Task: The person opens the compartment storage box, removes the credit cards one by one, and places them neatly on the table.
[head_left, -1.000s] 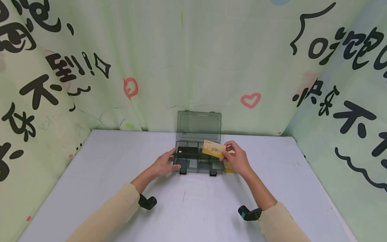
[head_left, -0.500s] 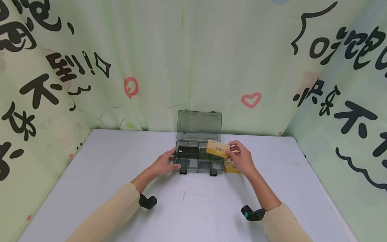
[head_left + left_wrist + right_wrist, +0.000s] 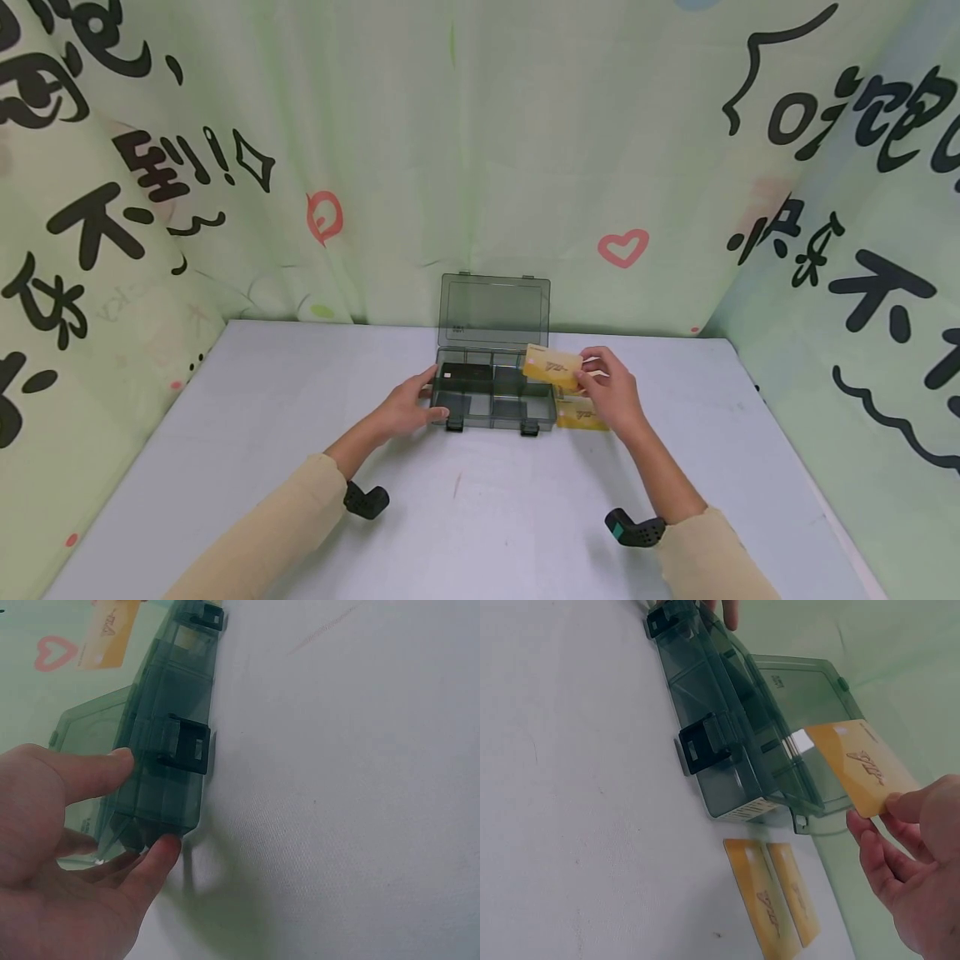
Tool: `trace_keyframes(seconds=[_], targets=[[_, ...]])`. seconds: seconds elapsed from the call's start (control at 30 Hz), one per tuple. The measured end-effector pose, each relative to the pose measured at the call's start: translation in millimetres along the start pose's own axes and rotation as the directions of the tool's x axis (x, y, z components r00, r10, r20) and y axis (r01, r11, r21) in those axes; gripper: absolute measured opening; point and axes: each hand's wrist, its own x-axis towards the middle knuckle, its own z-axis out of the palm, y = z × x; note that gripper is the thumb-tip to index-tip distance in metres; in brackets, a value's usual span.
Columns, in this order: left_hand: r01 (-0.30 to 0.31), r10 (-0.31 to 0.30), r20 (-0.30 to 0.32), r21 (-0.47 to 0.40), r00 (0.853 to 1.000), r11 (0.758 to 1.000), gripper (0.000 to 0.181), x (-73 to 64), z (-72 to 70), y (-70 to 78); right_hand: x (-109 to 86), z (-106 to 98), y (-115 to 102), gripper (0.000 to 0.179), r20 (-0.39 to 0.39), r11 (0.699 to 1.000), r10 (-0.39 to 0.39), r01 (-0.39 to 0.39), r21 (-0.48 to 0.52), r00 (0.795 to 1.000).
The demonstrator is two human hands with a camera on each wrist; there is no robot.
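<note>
A translucent grey-green compartment box (image 3: 491,419) stands on the table, its lid (image 3: 493,311) raised behind it. My left hand (image 3: 405,406) holds the box's front left corner, thumb (image 3: 112,769) at the front and fingers along the side. Between the thumb and fingers of my right hand (image 3: 611,392) is a yellow VIP card (image 3: 551,365), held tilted above the box's right rear part. A dark, flat object (image 3: 467,372) with a white spot lies in the rear left of the box. Beside the box's right side, two more yellow cards (image 3: 761,900) lie on the table.
Two black latches (image 3: 529,428) hang from the box's front edge. A white-covered table (image 3: 480,517) extends toward me. Pale green curtains (image 3: 390,167) with black writing enclose the back and sides.
My right hand has moved right with the yellow card, uncovering more of the cards on the table. My left hand and the box have stayed put.
</note>
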Motion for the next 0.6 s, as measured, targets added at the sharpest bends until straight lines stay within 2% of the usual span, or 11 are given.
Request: trace_keyframes(seconds=[0.2,0.4,0.6], targets=[[0.008,-0.008,-0.003,-0.001,1.0,1.0,0.082,0.7,0.2,-0.1,1.3,-4,3,0.025,-0.013,0.999,0.034,-0.034,-0.017,0.999],[0.004,-0.004,-0.004,-0.004,1.0,1.0,0.082,0.4,-0.1,0.3,1.7,-9,7,0.024,-0.027,1.0,0.025,-0.025,-0.007,0.999],[0.012,-0.012,-0.002,0.002,1.0,1.0,0.082,0.1,-0.1,1.1,1.4,-13,9,0.025,-0.03,0.998,0.047,-0.048,-0.034,0.998]])
